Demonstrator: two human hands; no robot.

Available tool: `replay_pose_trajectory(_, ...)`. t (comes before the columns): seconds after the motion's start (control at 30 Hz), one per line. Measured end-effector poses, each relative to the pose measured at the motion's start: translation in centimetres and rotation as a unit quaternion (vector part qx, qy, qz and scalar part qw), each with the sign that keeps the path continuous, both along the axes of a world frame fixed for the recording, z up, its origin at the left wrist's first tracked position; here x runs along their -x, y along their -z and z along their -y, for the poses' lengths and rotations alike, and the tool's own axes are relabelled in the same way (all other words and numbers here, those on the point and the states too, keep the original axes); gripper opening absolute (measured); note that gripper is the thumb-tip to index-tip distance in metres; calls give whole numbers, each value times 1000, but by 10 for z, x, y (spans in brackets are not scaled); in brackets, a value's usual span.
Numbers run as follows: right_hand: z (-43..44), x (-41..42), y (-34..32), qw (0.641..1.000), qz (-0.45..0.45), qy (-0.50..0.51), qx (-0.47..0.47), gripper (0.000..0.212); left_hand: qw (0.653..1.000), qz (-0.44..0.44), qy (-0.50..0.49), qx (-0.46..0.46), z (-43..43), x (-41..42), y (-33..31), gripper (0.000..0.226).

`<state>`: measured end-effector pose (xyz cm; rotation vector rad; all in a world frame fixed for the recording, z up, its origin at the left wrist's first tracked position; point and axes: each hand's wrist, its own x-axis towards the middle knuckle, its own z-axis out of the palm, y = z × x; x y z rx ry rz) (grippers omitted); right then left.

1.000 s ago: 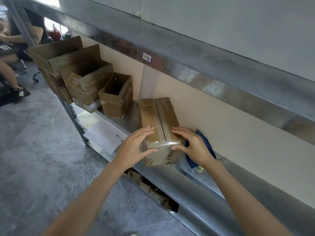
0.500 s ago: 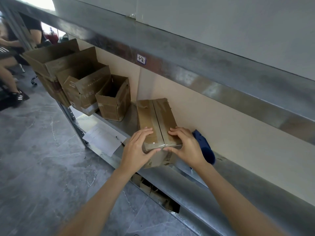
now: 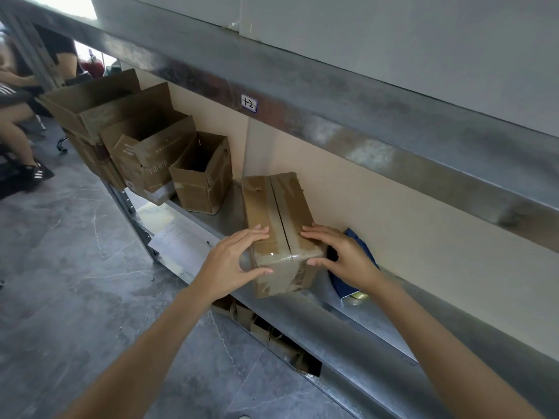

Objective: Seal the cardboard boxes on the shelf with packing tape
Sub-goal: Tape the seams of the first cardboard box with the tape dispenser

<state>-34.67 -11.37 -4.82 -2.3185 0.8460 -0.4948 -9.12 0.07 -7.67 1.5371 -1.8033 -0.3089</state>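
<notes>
Fingers of left hand [image 3: 231, 263] & right hand [image 3: 344, 258], flat & together, are smoothing tape [image 3: 272, 252] on box [image 3: 290, 207] at shelf [image 3: 372, 325] front edge; next prob. shutting open box [image 3: 199, 176].

This is a warehouse or stockroom packing area: industrial metal shelving [image 3: 332, 116] runs across the frame, and its beam carries a small location label [image 3: 249, 102] at upper centre. Worn open cardboard boxes [image 3: 151, 152] crowd the shelf at left, a taped box [image 3: 278, 213] sits mid-frame, and grey stone-patterned floor [image 3: 60, 282] fills the lower left.
</notes>
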Motion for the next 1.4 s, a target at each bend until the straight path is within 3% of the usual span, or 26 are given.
replay_pose_trajectory(0.3, -4, -3, -5, 1000, 12, 13, -15, 62, 999, -40, -29, -6, -1, 9, -4, 65)
replay_pose_trajectory(0.43, -13, -17, 6, 995, 67, 69, 30, 50, 989, -69, -121, 39, -1, 33, 0, 44)
replay_pose_trajectory(0.57, -18, -27, 12, 985, 108, 120, 56, 32, 981, -91, -163, 57, 2, 46, 3, 38)
replay_pose_trajectory(0.7, -15, -28, 12, 984, 118, 125, 45, 22, 983, -102, -146, 40, 5, 40, 2, 36)
replay_pose_trajectory(0.93, -9, -17, 8, 992, 99, 79, -3, 25, 991, -117, -64, 4, 2, 15, 3, 38)
replay_pose_trajectory(1.13, -4, -8, -3, 994, 75, 55, -60, 28, 995, -91, -34, -25, 2, 3, 3, 38)
replay_pose_trajectory(1.4, -6, -6, -7, 994, 72, 46, -70, 28, 995, -88, -22, -31, 1, 0, 1, 38)
